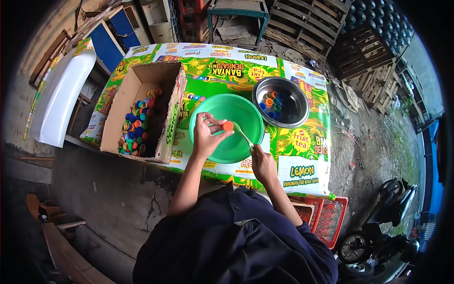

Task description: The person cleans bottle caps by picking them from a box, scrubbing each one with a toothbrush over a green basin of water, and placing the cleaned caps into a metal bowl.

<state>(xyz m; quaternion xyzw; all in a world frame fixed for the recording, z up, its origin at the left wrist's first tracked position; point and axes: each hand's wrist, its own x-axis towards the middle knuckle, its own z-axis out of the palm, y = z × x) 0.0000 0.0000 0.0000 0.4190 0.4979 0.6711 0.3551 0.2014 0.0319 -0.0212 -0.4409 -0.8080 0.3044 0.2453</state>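
Over a green basin (198, 118), my left hand (206, 137) pinches an orange bottle cap (228, 126) between thumb and fingers. My right hand (263, 163) is closed around the handle of a pale green brush (243, 136), likely a toothbrush in shape, whose head end reaches close to the cap. The basin stands in the middle of the table, under both hands. Left of it is a cardboard box (117, 106) holding many loose bottle caps (137, 125) in several colours. A black basin (305, 106) at the right holds more caps (270, 102), blue, orange and green.
A printed green and yellow sheet (213, 87) covers the table. Red crates (333, 222) stand below its front right corner. Wooden pallets (302, 26) and a teal-framed stand (238, 12) are behind. A motorbike (378, 227) is parked at the lower right.
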